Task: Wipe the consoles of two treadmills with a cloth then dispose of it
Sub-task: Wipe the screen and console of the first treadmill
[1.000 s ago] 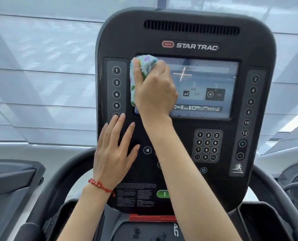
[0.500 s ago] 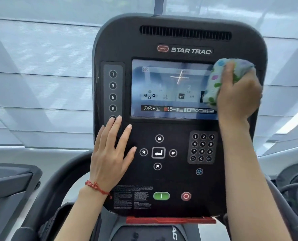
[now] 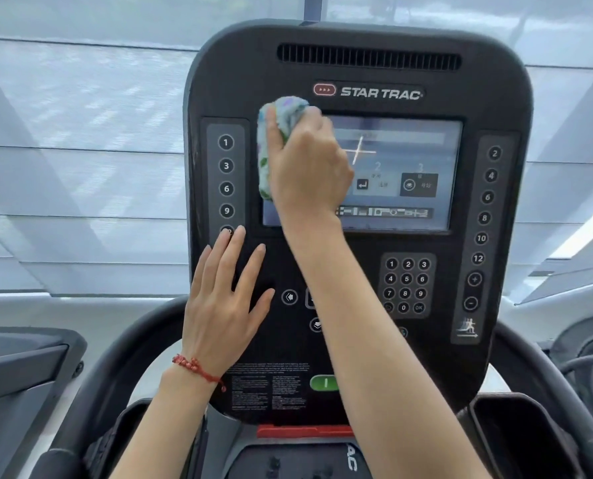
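A black Star Trac treadmill console [image 3: 357, 70] fills the middle of the view, with a lit screen [image 3: 405, 167] in its upper half. My right hand [image 3: 309, 167] is shut on a wadded pale cloth with coloured spots [image 3: 281, 119] and presses it against the screen's top left corner. My left hand [image 3: 222, 302], with a red bracelet at the wrist, lies flat with fingers apart on the console's lower left, below the left button column. My right forearm hides the middle arrow buttons and the red stop button.
A numeric keypad [image 3: 407, 285] sits lower right of the screen, a green start button [image 3: 324, 382] near the bottom. Curved black handrails [image 3: 115, 368] flank the console. Part of a neighbouring machine [image 3: 19, 371] shows at the left edge. Shaded windows stand behind.
My right hand swept the cloth from the screen's left to its right edge, then back to the top left corner. The left hand stayed flat in place.
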